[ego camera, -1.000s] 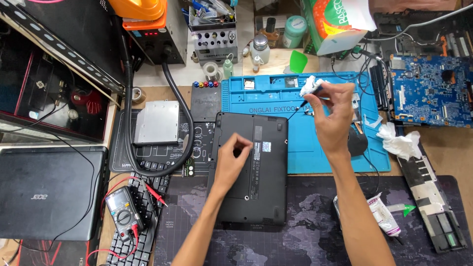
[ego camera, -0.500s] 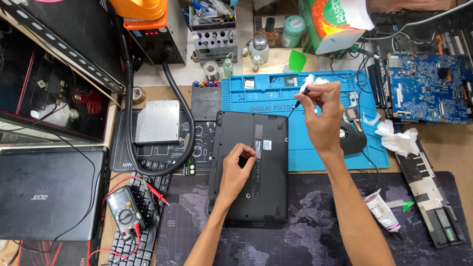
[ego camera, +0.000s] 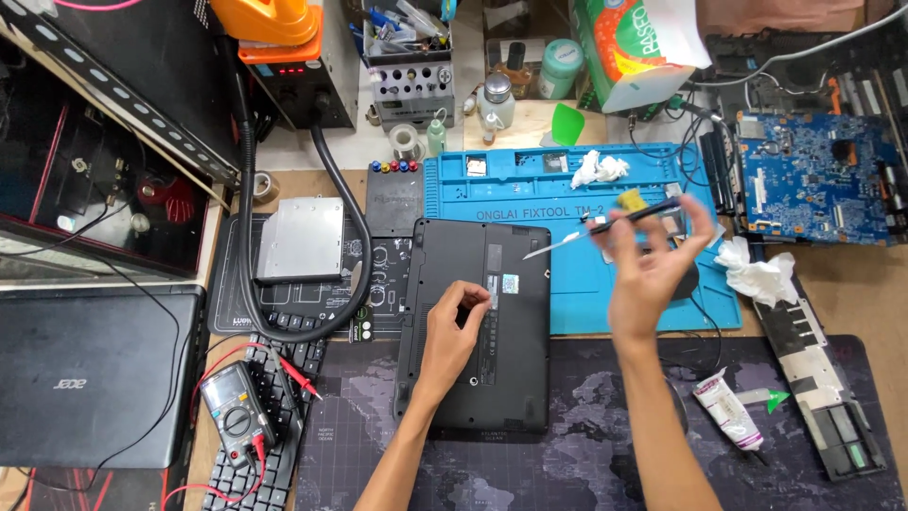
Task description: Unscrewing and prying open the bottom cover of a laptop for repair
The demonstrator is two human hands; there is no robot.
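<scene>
1. We had the black laptop (ego camera: 478, 326) lying bottom-up at the middle of the bench, its far end on the blue repair mat (ego camera: 567, 284) and its near end on the dark map-printed desk mat (ego camera: 586, 445).
2. Our left hand (ego camera: 452, 331) rested on the laptop's underside, fingers curled down near the middle label strip; it pressed on the case and gripped nothing that we could see.
3. Our right hand (ego camera: 653, 274) hovered above the blue mat, just right of the laptop, fingers partly spread, thumb and forefinger pinching a slim screwdriver (ego camera: 605, 225) whose pale tip pointed left toward the laptop's far right corner. The motion blur kept us from telling how firm the pinch was.
4. We judged the step to call for a steady left palm so the case could not slide across the seam between the two mats, and for the tip to come down square into a screw head, not at a slant.
5. Edges: the laptop's left edge ran close beside the thick black hose (ego camera: 312, 312) and the silver optical drive (ego camera: 301, 238); a multimeter (ego camera: 236, 409) with red leads lay near the bench's near left corner.
6. Room: the open stretch of blue mat to the right of the laptop gave the tool hand its freest path. A crumpled tissue (ego camera: 598, 168) sat at the mat's far edge, another tissue (ego camera: 757, 270) at its right edge, and a white tube (ego camera: 726, 409) toward the near right.
</scene>
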